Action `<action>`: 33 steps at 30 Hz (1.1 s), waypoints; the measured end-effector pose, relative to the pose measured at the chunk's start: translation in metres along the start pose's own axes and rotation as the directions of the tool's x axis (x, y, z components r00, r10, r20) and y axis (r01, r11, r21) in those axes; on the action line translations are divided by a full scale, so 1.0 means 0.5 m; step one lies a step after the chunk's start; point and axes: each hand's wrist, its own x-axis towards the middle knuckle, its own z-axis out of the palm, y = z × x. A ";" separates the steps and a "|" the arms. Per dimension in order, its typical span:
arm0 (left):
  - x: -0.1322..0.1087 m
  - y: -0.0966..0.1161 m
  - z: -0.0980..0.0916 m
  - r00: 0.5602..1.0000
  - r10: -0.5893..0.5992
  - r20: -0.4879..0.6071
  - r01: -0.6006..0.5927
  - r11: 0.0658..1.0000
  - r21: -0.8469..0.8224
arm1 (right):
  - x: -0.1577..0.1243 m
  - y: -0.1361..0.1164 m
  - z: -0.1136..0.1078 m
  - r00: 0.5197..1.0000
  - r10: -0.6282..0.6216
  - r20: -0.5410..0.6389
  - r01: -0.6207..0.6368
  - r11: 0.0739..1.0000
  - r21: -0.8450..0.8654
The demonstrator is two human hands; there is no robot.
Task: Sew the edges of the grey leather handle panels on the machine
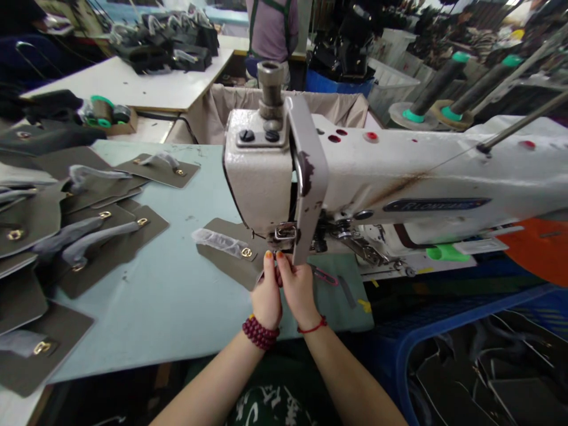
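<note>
My left hand (267,296) and my right hand (299,290) are side by side just below the needle area of a white sewing machine (260,171). Both are closed, thumbs upward and almost touching, fingertips pinched together. Whatever they pinch is too small or hidden to make out. Left of them, a dark grey bag panel (222,269) lies flat, its right edge hidden behind my left hand and the machine head. It bears a plastic-wrapped handle (219,241) with a gold buckle (247,252). Pink-handled thread snips (326,276) lie right of my right hand.
Several similar panels with wrapped handles (102,236) are piled on the pale green table (177,319) at left. A blue crate (402,349) of panels stands at lower right. Thread cones (437,89) rise behind the machine. A person (273,29) stands beyond a fabric-lined bin (222,112).
</note>
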 end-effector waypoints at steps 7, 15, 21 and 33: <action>0.044 -0.074 -0.166 0.881 0.457 -0.126 -0.399 0.858 0.324 | 0.006 0.000 0.052 0.999 0.022 0.028 -0.022 1.000 0.006; 0.252 0.139 -0.212 0.211 0.314 0.925 -0.977 0.046 0.207 | 0.020 0.014 0.031 0.993 0.036 0.111 -0.040 0.999 0.029; 0.164 0.194 -0.183 0.342 0.289 0.894 -0.919 -0.096 0.382 | 0.034 0.015 0.002 0.989 0.016 0.147 -0.019 1.000 0.016; 0.118 0.191 -0.163 0.485 0.378 0.788 -0.827 -0.095 0.554 | -0.042 0.035 -0.046 0.957 0.036 0.289 -0.041 0.999 0.011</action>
